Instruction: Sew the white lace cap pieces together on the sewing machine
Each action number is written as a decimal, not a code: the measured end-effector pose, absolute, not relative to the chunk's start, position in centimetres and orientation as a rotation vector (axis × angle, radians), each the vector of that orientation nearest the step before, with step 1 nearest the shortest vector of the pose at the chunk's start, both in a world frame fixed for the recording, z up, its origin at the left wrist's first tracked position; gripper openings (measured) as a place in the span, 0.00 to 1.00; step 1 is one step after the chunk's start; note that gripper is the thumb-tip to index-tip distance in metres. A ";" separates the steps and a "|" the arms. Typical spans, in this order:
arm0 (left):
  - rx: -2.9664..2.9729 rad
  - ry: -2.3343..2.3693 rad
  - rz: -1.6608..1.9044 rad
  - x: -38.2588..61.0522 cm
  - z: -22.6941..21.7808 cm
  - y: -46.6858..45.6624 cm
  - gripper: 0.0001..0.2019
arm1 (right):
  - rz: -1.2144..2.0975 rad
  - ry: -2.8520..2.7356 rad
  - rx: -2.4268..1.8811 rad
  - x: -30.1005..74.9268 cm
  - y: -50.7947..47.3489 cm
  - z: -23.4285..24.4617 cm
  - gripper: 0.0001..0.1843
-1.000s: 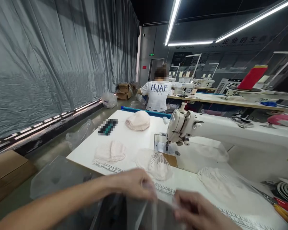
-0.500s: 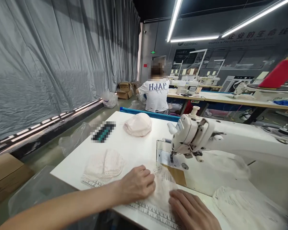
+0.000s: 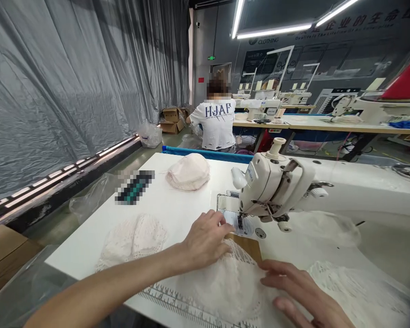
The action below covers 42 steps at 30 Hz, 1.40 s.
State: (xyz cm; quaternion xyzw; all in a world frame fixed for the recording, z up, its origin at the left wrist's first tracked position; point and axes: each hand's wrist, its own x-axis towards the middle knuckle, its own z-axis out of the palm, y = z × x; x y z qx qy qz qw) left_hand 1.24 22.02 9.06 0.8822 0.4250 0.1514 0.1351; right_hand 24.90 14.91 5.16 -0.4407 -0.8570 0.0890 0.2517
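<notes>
A sheer white lace fabric piece lies on the sewing table, below the sewing machine's needle area. My left hand is at its top edge, close to the needle plate. The thumb meets the lace edge, with a gap between thumb and index finger. My right hand rests at the fabric's right side, fingers spread, fingertips touching or just beside its edge. The presser foot stands right of my left fingertips.
Pale lace pieces lie at left, with a rounded pale fabric piece farther back. More white lace is piled at right. A printed ruler scale runs along the front edge. A person sits beyond the table.
My left hand has moved up toward the needle plate and loosened from its curled grip. My right hand has shifted right, its fingers spreading. The lace piece now lies flatter and more exposed.
</notes>
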 end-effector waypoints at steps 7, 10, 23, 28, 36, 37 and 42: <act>2.384 1.038 0.203 3.6 8.0 22.8 0.20 | 0.373 -2.110 -1.619 22.1 14.4 5.3 0.12; 2.302 1.088 0.200 2.9 8.4 22.4 0.04 | 0.279 -2.149 -1.580 21.4 14.9 4.4 0.11; 1.585 0.982 0.329 0.8 8.7 24.7 0.12 | 1.048 -1.948 -1.454 20.2 18.7 6.0 0.17; 1.500 0.971 0.319 1.2 8.7 24.8 0.08 | 1.214 -1.870 -1.402 20.5 19.3 5.9 0.17; 1.454 0.841 0.343 1.2 8.5 25.1 0.12 | 1.273 -1.807 -1.377 20.5 19.8 5.7 0.20; 1.443 0.856 0.356 1.3 8.6 25.1 0.11 | 1.264 -1.805 -1.375 20.5 19.7 5.7 0.20; 1.495 0.946 0.368 2.0 9.1 24.8 0.06 | 1.222 -1.812 -1.393 20.5 19.4 5.9 0.20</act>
